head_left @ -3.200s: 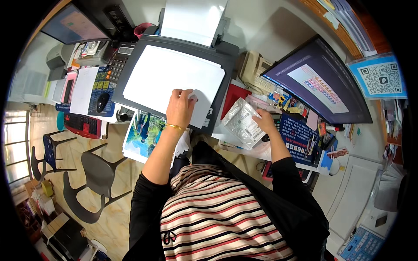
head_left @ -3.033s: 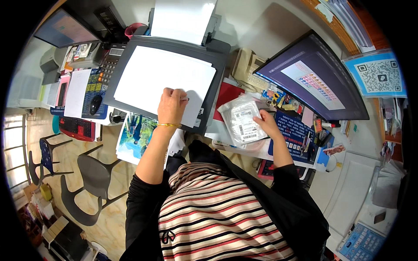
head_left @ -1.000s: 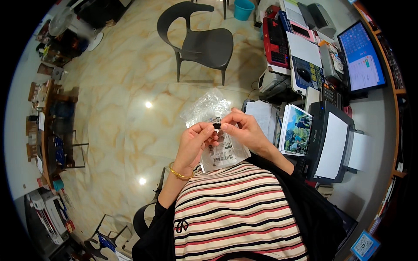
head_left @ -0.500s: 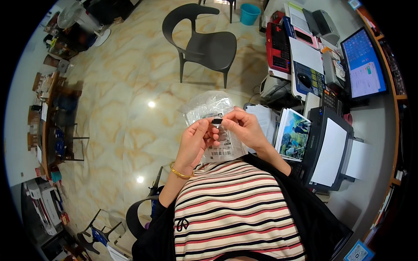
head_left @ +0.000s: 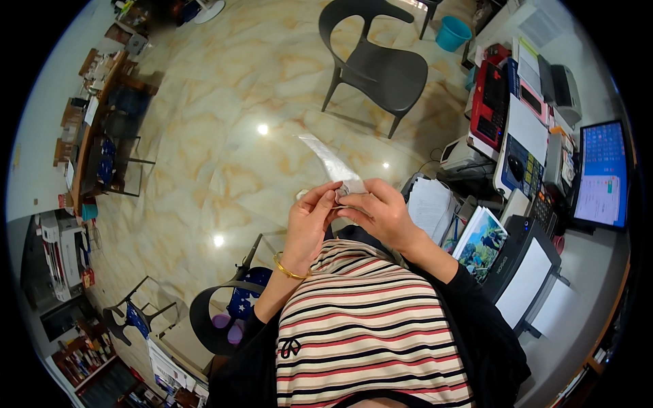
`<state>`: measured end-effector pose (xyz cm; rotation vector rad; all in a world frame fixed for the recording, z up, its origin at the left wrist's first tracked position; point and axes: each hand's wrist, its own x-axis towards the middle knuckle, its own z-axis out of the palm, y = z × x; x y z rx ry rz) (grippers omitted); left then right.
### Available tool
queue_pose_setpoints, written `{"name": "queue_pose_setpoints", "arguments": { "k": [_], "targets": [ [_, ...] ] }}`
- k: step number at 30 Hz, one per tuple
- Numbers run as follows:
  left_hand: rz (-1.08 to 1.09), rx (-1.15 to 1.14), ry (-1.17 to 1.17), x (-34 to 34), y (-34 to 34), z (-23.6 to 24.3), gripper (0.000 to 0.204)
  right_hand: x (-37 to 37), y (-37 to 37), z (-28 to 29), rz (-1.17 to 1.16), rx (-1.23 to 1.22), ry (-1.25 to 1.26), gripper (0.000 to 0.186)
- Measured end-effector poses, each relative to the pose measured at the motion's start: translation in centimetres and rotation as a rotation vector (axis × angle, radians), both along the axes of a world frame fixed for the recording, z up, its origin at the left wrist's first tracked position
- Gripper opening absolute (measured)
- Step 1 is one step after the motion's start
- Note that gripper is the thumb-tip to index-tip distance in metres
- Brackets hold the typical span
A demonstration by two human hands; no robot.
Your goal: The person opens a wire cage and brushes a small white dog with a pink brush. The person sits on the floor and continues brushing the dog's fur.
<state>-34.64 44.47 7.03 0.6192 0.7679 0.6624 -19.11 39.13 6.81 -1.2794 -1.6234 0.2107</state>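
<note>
In front of my chest both hands pinch the near end of a clear plastic bag [head_left: 333, 163]. Its far end tapers out over the floor, seen nearly edge-on and folded. My left hand [head_left: 308, 219], with a gold bangle at the wrist, is closed with thumb and index finger on the bag. Close against it, my right hand [head_left: 386, 216] is closed too, its fingers on the same crumpled part. Whatever else lies between the fingertips is hidden.
Right of me, a desk carries a printer [head_left: 527, 272], picture sheets [head_left: 481, 241], papers [head_left: 430, 207], a red-and-black keyboard [head_left: 490, 102] and a monitor [head_left: 602, 177]. A grey chair [head_left: 384, 71] and a teal bin [head_left: 454, 34] stand ahead; another chair [head_left: 211, 319] is at lower left.
The bag has gone from facing me, its label showing, to nearly edge-on and folded. The small black piece at my fingertips no longer shows. The whole view has shifted.
</note>
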Motion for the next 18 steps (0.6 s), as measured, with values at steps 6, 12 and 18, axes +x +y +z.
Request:
{"name": "queue_pose_setpoints", "arguments": {
  "k": [6, 12, 18],
  "targets": [
    [0.016, 0.051, -0.024, -4.4, 7.0, -0.6, 0.024, -4.0, 7.2, 0.8, 0.026, -0.295, 0.236, 0.022],
    [0.043, 0.132, 0.004, -9.2, 14.6, -0.2, 0.025, -9.0, 16.0, 0.9, 0.041, -0.333, 0.321, 0.024],
    [0.134, 0.223, 0.163, -12.5, 19.8, 0.6, 0.025, -12.5, 23.4, 0.1, 0.113, -0.446, 0.339, 0.022]
  ]
}}
